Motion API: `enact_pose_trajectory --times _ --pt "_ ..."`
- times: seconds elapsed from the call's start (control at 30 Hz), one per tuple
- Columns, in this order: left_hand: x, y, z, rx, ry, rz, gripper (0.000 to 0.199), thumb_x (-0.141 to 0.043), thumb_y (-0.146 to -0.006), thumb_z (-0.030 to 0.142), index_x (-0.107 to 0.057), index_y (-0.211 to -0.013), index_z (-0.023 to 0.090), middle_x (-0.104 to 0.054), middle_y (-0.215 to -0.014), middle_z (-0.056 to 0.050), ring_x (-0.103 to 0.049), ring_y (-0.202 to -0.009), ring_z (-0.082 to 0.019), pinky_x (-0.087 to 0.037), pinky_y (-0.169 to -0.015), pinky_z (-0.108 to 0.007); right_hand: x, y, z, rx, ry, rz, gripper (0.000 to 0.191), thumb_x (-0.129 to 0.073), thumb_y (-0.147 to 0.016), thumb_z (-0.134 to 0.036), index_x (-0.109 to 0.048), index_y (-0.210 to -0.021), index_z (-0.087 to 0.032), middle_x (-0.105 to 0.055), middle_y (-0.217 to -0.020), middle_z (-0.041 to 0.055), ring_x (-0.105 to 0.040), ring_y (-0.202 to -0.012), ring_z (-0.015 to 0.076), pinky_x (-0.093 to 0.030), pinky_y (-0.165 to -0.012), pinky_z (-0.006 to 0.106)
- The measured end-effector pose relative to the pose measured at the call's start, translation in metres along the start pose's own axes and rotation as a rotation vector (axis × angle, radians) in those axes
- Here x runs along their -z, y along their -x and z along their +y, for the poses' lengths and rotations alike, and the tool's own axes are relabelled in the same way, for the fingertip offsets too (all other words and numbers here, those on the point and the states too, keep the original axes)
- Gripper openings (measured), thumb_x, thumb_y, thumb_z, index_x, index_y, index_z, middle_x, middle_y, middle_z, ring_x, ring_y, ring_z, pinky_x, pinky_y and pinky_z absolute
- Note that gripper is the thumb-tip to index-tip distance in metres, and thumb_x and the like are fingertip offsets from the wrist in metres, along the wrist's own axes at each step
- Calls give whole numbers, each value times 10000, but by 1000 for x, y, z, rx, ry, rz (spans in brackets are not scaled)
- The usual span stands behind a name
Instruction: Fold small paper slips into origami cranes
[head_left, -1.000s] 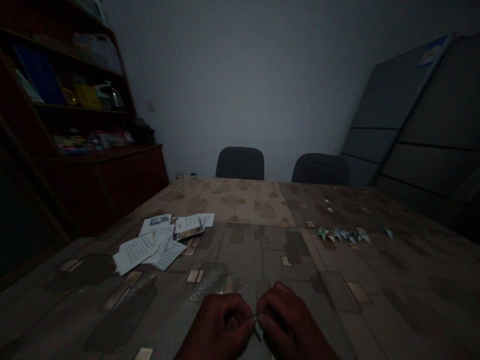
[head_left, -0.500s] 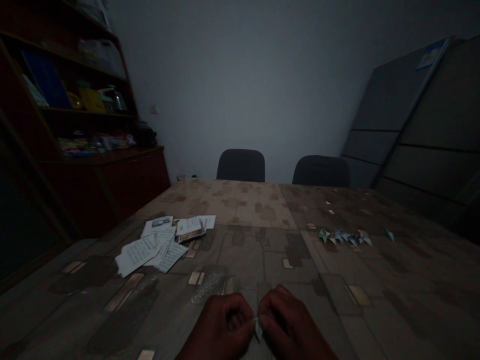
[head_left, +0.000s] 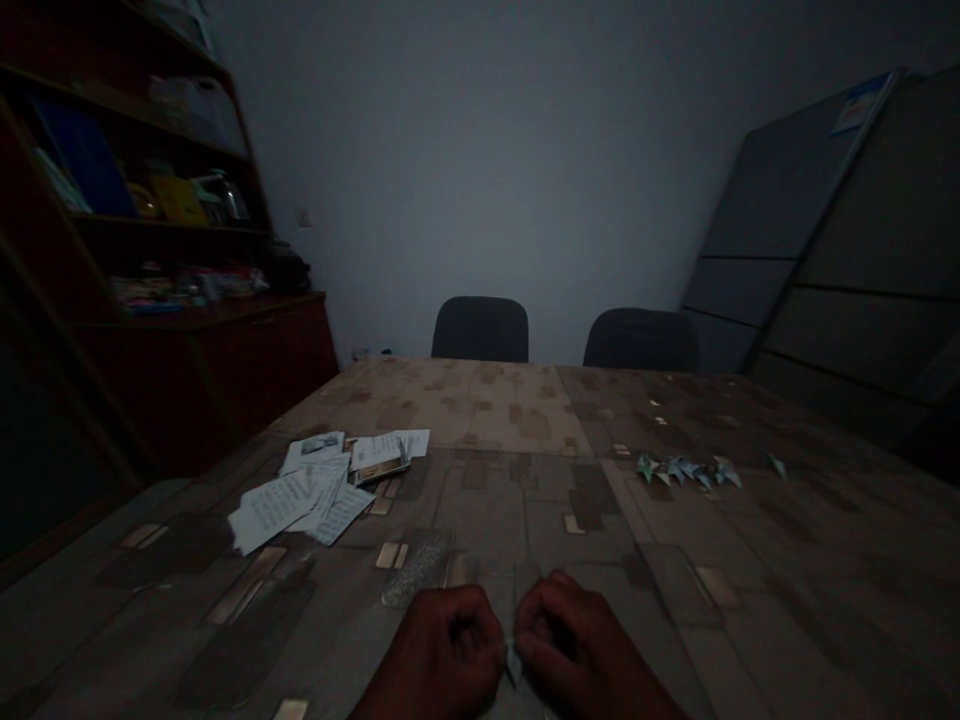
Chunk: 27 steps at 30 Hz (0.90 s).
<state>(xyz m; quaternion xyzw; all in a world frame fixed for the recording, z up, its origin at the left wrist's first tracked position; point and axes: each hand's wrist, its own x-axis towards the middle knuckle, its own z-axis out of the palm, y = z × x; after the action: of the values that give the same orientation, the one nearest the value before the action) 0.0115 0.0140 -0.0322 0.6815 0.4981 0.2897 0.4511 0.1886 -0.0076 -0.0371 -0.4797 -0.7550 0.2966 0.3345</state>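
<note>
Low in the head view, my left hand (head_left: pixel 454 645) and my right hand (head_left: pixel 566 640) face each other just above the table. Both are closed, with thumbs and fingertips pinching a small folded piece of paper (head_left: pixel 513 662) between them. Only a pale, pointed bit of the paper shows in the gap; the fingers hide the rest. To the right on the table, several small folded paper figures (head_left: pixel 686 471) stand in a row. One more paper figure (head_left: pixel 777 465) lies a little apart from them.
Left on the patterned tablecloth (head_left: pixel 495 520) lies a loose pile of printed paper sheets (head_left: pixel 300 500). Behind the far edge stand two dark chairs (head_left: pixel 481 328) (head_left: pixel 641 338). A loaded shelf cabinet (head_left: pixel 202 340) is at the left, grey panels (head_left: pixel 757 220) at the right.
Both hands stay closed on the paper at nearly the same place. The pinched paper's visible part has shifted slightly left and looks narrower. The view has moved very little.
</note>
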Motion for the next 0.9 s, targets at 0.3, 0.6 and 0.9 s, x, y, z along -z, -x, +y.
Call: enact_pose_trajectory --times 0.3,0.6,0.9 --pt "0 -4 -1 79 63 0 101 -551 -583 179 -499 -500 202 -402 -457 88 -362 -475 -104 -267 -472 -235 10 0 -4 -45 -55 -16 70 -551 -826 -171 -593 -774 -192 -532 -728 -20 -507 -686 155 -348 -606 255" --pt "0 -1 4 15 33 -29 69 -536 -606 174 -527 -540 193 -464 -511 59 -410 -511 -120 -281 -489 -237 8 4 -1 17 16 -9 143 -502 -887 -253 -558 -767 -197 -554 -742 -1 -532 -711 171 -373 -623 264" --pt "3 -13 1 134 227 21 114 -536 -569 315 -477 -537 223 -491 -464 45 -428 -439 -117 -300 -459 -239 14 -1 -3 -151 -245 51 346 -433 -945 -432 -559 -736 -187 -497 -667 -15 -482 -634 152 -367 -566 250"
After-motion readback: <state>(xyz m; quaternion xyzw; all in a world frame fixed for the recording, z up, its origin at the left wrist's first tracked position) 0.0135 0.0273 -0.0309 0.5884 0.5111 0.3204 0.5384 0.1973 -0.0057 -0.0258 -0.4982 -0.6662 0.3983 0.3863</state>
